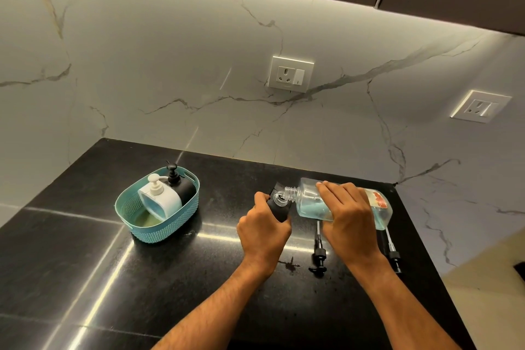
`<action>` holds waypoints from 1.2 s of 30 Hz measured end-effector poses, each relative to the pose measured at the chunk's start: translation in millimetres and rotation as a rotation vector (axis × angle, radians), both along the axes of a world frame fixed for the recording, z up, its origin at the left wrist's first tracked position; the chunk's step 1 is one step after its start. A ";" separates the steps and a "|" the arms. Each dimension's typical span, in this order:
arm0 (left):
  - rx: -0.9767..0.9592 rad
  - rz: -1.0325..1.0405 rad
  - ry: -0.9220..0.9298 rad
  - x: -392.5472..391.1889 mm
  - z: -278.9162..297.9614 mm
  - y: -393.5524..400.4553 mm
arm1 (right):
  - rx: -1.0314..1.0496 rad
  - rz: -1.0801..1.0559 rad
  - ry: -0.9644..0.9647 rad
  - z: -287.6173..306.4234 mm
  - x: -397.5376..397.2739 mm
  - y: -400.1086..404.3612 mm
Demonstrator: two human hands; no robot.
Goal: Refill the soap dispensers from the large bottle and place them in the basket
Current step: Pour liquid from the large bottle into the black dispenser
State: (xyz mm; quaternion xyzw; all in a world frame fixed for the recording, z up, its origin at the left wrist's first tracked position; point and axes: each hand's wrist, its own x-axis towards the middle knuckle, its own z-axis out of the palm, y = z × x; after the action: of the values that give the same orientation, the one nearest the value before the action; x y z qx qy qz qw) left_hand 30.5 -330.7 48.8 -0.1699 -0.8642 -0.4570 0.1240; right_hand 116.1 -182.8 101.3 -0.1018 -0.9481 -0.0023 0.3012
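My right hand [348, 213] grips the large bottle [312, 202] lying sideways, its neck pointing left into the black dispenser [279, 207] gripped in my left hand [262, 226].

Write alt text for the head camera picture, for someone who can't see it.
On a black counter, the right hand tips a clear bottle of blue soap into a black dispenser held by the left hand. Two pump heads lie beside them. To the left, a teal basket holds a white dispenser and another black one.
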 end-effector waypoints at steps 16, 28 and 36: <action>-0.002 0.023 -0.001 -2.5 2.8 -0.7 | -0.001 0.013 -0.015 2.9 -4.1 1.1; -0.004 0.000 -0.005 -3.9 5.5 -0.8 | 0.009 0.011 -0.018 6.4 -5.4 1.3; 0.005 -0.007 0.001 -3.0 6.9 -0.9 | 0.016 0.011 -0.020 7.0 -5.9 3.1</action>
State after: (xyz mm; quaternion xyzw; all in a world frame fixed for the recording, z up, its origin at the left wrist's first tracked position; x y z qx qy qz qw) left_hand 27.5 -331.6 55.7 -0.1727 -0.8624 -0.4596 0.1234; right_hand 110.2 -179.7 108.3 -0.0941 -0.9516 -0.0092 0.2924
